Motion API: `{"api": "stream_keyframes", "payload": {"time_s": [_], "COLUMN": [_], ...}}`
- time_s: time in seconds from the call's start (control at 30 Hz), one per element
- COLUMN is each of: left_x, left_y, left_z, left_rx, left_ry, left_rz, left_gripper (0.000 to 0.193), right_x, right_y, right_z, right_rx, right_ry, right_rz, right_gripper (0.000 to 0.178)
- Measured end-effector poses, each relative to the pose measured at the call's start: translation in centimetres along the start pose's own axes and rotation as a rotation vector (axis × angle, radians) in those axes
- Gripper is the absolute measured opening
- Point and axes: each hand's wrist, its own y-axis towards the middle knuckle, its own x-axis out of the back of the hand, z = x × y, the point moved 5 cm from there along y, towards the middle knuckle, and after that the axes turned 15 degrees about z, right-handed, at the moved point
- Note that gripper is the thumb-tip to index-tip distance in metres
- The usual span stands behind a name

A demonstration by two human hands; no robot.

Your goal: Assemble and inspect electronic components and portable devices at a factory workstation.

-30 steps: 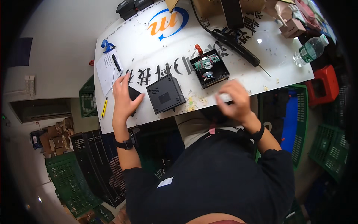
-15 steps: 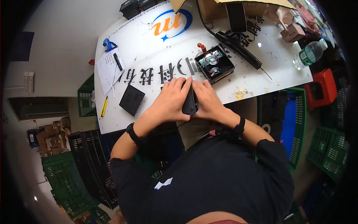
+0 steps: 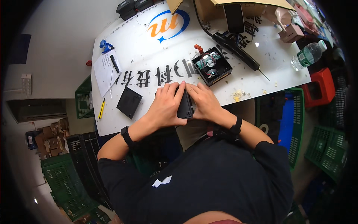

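A black plastic box is clasped between my two hands at the table's near edge, one flat side with a corner screw hole or foot facing up. My left hand wraps its left side, thumb at the near end and fingertips at the far end. Along the right side, the fingers of my right hand press against it. Much of the box is hidden by the hands. Just beyond my right hand sits an open black box with a green circuit board and wires inside. A black square cover lies left of my left hand.
A black electric screwdriver lies at the right, near a plastic bottle and a phone. Left are a yellow cutter, paper and a black pen. Green crates stand beside the table.
Both hands have shifted slightly left and toward me with the black box between them. The whole view has moved a little. My grip looks much the same.
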Motion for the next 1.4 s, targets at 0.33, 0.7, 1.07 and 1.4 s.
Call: {"api": "stream_keyframes", "payload": {"time_s": [0.33,0.7,1.07,1.4], "left_x": [12.2,-1.6,-2.7,-4.7], "left_y": [-7.1,-7.0,-2.5,-0.8], "left_z": [2.8,9.5,-3.9,-3.6], "left_rx": [0.216,0.496,-0.329,-0.492], "left_ry": [0.083,0.013,-1.514,-2.345], "left_rz": [-0.15,-0.078,-0.804,-0.538], "left_gripper": [0.111,0.112,0.126,0.107], "right_x": [0.1,3.1,6.7,14.6], "right_y": [-0.5,-2.0,-5.6,-5.2], "right_z": [-1.4,2.0,4.7,3.5], "right_rx": [-0.021,0.063,0.12,0.144], "right_ry": [0.021,0.197,0.395,-0.004], "right_rz": [-0.034,-0.137,-0.278,0.011], "right_gripper": [0.099,0.111,0.12,0.104]}}
